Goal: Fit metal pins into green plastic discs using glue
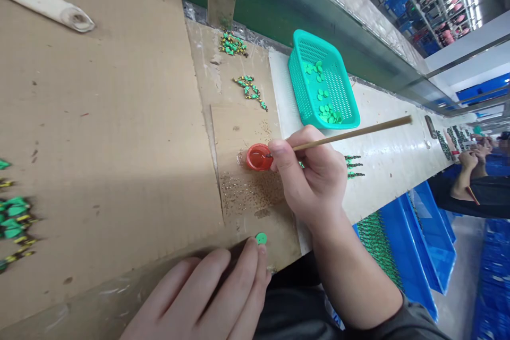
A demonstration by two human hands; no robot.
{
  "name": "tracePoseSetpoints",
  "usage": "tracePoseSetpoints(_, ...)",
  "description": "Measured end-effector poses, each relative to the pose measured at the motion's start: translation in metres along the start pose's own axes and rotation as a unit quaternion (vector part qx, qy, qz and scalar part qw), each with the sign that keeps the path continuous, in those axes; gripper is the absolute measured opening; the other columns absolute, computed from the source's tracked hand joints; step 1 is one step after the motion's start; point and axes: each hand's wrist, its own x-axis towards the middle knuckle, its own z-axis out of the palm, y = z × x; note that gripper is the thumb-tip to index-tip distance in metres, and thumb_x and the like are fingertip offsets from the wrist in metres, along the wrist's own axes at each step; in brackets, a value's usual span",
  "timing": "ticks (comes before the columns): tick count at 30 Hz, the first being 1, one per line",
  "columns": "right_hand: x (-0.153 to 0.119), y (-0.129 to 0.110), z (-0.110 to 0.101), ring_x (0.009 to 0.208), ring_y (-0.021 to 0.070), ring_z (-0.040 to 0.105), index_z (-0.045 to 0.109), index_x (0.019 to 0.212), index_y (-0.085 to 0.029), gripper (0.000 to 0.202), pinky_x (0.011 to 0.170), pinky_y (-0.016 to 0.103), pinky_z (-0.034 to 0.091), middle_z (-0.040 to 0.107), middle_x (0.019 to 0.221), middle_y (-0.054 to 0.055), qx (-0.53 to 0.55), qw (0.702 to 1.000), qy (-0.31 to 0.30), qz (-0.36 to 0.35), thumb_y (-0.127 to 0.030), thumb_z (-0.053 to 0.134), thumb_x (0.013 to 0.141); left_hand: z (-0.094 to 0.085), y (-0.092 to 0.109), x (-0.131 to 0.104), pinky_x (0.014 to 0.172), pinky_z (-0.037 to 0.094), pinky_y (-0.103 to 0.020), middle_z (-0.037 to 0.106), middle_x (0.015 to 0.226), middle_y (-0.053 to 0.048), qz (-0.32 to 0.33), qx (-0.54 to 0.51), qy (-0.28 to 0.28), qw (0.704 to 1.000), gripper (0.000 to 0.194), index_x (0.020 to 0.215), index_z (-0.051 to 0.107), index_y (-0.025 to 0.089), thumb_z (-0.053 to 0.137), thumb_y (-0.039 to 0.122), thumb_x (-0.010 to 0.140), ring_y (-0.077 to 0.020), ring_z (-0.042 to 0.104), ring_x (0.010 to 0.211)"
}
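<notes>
The right hand grips a thin wooden stick, tip at the mouth of a red cup on the cardboard-covered counter; the left hand pinches 1 green disc. Beyond, a teal basket contains more discs.

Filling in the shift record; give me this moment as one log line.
left hand: holding green disc | right hand: holding thin stick, tip at red cup | nearby: teal basket with green discs
</notes>
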Motion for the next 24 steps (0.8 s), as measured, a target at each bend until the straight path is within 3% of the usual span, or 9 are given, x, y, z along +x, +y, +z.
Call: tracePoseSetpoints(24, -0.0028, -0.0012, -0.0030, 0.067, 0.0106, 0.063, 0.060, 0.085, -0.024, 0.033, 0.064, 0.029, 0.051, 0.062, 0.075, -0.005, 0.009, 1.000, 0.024, -0.009, -0.031, 0.070, 0.116, -0.0069, -0.0026, 0.0095, 0.091, 0.048, -0.045, 0.080, 0.138, -0.007, -0.001, -0.001, -0.015, 1.000, 0.026, 0.123, 0.081, 0.019, 0.078, 0.030, 0.100, -0.0253, 0.068, 0.106)
